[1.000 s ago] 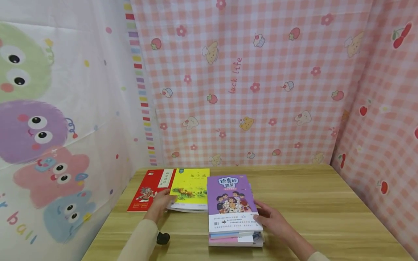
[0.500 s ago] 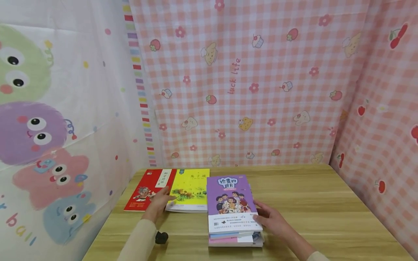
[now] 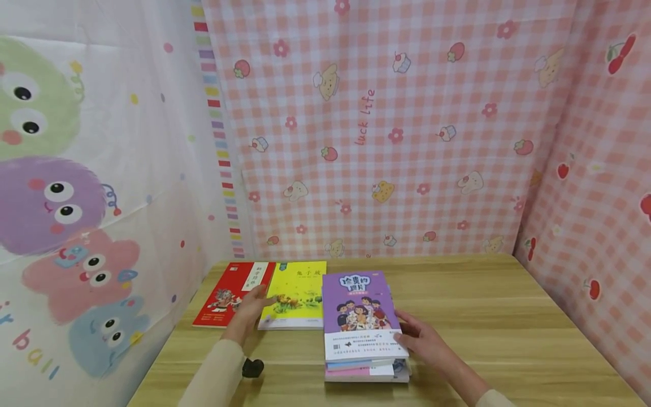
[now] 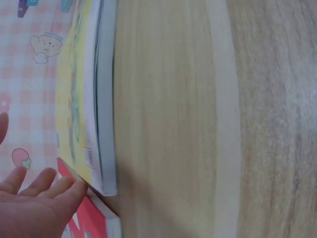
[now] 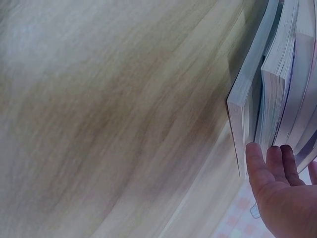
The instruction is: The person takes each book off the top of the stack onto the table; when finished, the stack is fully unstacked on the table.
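My left hand [image 3: 249, 311] lies between a red book [image 3: 229, 297] and a yellow book [image 3: 297, 291], its thumb over the yellow cover's left edge. The left wrist view shows its fingers [image 4: 74, 193] fairly straight on the red cover, with the yellow book [image 4: 74, 119] overlapping the red one. On the other side, my right hand [image 3: 424, 342] touches the right side of a book stack topped by a purple book [image 3: 358, 311]. In the right wrist view, its extended fingers [image 5: 255, 158] rest against the edges of the stacked books [image 5: 275, 79].
The wooden table [image 3: 473, 316] extends to the right of the stack. A small black object [image 3: 252, 368] sits by the left sleeve. Pink gingham cloth [image 3: 396, 135] hangs behind, and a white cartoon-print cloth [image 3: 152, 141] hangs at the left.
My left hand and the red book have shifted slightly left, and the yellow book's lower left corner moved a little the same way. The right hand and stack look unchanged.
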{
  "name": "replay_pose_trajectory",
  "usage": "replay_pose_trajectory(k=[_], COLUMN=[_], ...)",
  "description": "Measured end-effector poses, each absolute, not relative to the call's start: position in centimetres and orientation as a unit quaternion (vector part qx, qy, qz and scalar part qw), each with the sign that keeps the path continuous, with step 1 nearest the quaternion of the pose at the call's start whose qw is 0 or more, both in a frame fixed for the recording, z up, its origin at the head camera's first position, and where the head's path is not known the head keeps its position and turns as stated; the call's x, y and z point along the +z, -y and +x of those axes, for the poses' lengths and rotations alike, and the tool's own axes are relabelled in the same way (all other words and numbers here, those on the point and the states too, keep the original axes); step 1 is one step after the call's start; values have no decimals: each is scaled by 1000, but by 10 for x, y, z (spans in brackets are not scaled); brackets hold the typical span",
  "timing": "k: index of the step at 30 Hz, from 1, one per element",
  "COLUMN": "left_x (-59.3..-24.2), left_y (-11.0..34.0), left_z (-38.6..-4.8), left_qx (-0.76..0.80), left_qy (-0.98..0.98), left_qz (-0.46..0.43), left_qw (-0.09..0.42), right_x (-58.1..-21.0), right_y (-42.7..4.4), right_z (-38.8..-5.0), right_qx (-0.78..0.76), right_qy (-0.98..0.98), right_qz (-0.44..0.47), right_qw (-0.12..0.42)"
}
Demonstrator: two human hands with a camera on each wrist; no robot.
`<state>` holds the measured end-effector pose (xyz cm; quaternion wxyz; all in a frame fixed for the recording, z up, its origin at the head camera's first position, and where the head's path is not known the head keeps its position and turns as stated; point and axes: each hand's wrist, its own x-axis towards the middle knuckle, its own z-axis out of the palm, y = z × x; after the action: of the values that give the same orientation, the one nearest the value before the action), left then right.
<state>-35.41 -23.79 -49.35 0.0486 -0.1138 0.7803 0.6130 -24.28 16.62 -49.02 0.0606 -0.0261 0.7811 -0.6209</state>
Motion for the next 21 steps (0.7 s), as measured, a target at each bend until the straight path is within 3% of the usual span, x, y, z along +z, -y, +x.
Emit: replay_pose_trajectory(k=[21], left_x=[-476], left_y=[212], left_z=[-329], left_qx=[651], left_qy=[-754], left_qz=[-79], left_qw=[44], right_x=[-489], right_y=[-165], right_z=[-243], right_qx=[-614], right_qy=[-787], right_qz=[-20], right_qw=[59])
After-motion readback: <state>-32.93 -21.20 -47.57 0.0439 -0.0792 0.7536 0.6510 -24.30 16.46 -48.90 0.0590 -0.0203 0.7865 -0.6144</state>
